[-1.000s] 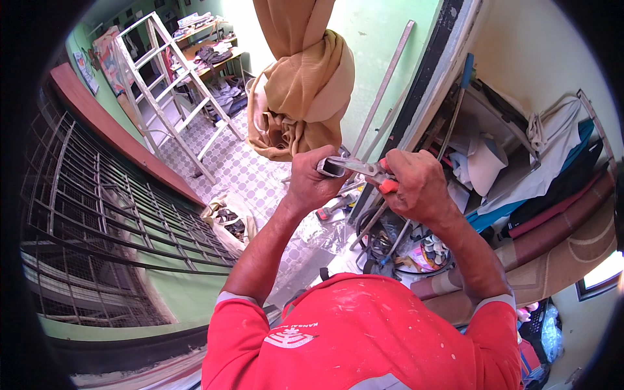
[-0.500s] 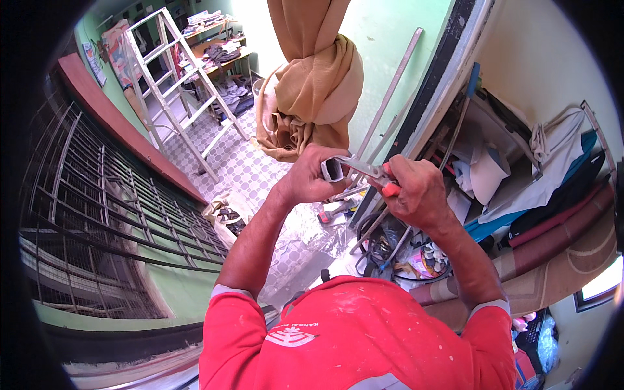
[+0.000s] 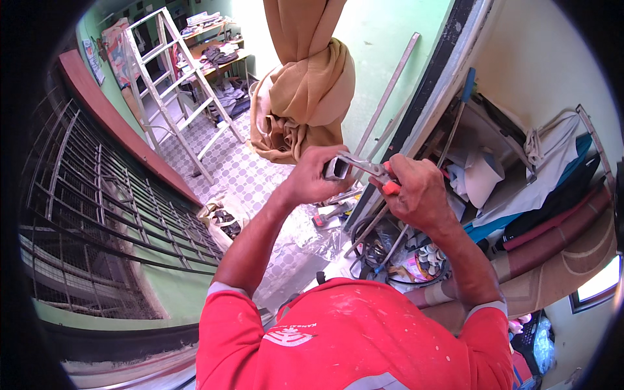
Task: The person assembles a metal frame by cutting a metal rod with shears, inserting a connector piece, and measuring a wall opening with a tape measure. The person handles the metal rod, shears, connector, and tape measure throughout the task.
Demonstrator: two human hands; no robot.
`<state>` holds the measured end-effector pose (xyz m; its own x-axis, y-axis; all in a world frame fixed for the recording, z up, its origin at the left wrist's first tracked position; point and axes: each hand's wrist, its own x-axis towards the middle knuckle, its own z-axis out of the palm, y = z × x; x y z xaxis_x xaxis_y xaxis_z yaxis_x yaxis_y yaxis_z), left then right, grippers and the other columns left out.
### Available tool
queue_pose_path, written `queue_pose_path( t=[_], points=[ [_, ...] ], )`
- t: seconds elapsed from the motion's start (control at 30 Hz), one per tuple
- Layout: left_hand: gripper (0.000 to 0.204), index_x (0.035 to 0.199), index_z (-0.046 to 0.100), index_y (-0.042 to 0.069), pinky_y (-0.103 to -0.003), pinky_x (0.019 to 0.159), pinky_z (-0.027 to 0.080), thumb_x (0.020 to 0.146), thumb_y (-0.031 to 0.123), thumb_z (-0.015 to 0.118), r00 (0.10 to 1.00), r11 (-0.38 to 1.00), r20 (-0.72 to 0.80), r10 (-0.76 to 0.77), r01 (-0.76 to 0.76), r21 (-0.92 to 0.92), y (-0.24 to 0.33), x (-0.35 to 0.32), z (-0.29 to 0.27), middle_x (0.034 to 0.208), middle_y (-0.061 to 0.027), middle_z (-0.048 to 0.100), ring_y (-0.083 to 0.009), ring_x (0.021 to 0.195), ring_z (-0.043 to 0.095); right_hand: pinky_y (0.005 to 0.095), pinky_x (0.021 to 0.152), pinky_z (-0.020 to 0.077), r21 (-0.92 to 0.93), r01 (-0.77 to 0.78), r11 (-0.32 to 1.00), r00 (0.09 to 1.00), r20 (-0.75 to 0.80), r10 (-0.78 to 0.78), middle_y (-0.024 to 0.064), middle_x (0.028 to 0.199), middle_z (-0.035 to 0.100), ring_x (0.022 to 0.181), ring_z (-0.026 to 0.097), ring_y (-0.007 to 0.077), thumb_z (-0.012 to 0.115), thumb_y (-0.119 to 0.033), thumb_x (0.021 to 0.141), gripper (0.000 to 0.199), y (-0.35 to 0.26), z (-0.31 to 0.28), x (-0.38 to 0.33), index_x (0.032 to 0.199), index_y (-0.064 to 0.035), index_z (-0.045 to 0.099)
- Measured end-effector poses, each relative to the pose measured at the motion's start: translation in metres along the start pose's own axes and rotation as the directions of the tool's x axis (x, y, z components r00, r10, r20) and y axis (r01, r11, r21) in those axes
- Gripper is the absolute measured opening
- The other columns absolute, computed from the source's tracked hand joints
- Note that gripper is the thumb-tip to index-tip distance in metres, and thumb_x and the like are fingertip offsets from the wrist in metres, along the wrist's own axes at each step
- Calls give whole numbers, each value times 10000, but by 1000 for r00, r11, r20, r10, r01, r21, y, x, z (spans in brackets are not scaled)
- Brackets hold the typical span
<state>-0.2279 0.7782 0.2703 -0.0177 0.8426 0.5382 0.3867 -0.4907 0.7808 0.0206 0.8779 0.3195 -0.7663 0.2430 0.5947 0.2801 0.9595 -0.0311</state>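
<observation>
My left hand (image 3: 313, 174) is wrapped round a hollow square metal tube (image 3: 337, 170), whose open end faces me. My right hand (image 3: 419, 192) grips the red-orange handles of a pair of metal snips (image 3: 369, 167). The jaws of the snips reach left to the upper edge of the tube's end. How far they bite into the metal is too small to tell. Just beyond my hands hangs a knotted tan curtain (image 3: 312, 84).
A stepladder (image 3: 207, 103) stands far left, beyond a barred window grille (image 3: 101, 188). A power drill (image 3: 330, 216) lies on the patterned floor. Cables (image 3: 372, 246), draped cloths (image 3: 552, 175) and a rolled carpet (image 3: 520, 263) crowd the right. A long metal bar (image 3: 393, 88) leans against the wall.
The tube's end has tilted and turned slightly to the right in my left hand. The snips stay at its edge, and the whole view has shifted a little.
</observation>
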Motion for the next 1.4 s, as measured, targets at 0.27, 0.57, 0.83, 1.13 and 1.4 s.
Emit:
queue_pose_path(
  t=[0.27,0.57,0.83,1.13,1.4],
  points=[
    [100,998,802,18,-360,633,538,978,108,840,938,985,-313,151,-116,127,-26,-10,41,803,-128,742,-203,662,689,490,768,426,-79,-17,997,999,30,19,151,906,649,886,659,378,868,-303,932,357,-32,-19,7,1030,-67,618],
    [75,1048,813,29,-368,659,551,1018,98,810,974,981,-125,191,-186,55,-27,-10,36,878,-144,781,-233,688,700,496,769,461,19,12,1000,988,152,-15,136,867,693,830,702,395,858,-342,933,374,-4,-19,-2,1048,-54,650],
    [86,1011,799,32,-409,672,550,937,54,838,943,962,-223,247,-211,176,-34,-13,49,830,-150,730,-350,728,716,497,766,458,-56,-51,997,997,63,54,173,957,686,914,695,395,854,-332,962,373,-34,-22,-6,1052,-36,646],
    [197,913,737,18,-367,566,393,1038,149,813,989,985,-90,117,-104,136,-20,-12,48,686,-82,505,-178,610,448,518,701,548,218,-131,967,986,131,104,193,813,681,780,720,442,861,-318,957,368,-3,-13,-26,1025,-44,624],
    [344,814,629,21,-354,601,398,1037,193,825,968,995,246,-53,30,94,-14,-15,25,686,-19,514,-126,651,470,364,910,541,466,-195,863,980,121,157,120,1059,670,1016,672,221,886,-190,932,423,-5,-11,-46,1236,-5,658]
  ],
)
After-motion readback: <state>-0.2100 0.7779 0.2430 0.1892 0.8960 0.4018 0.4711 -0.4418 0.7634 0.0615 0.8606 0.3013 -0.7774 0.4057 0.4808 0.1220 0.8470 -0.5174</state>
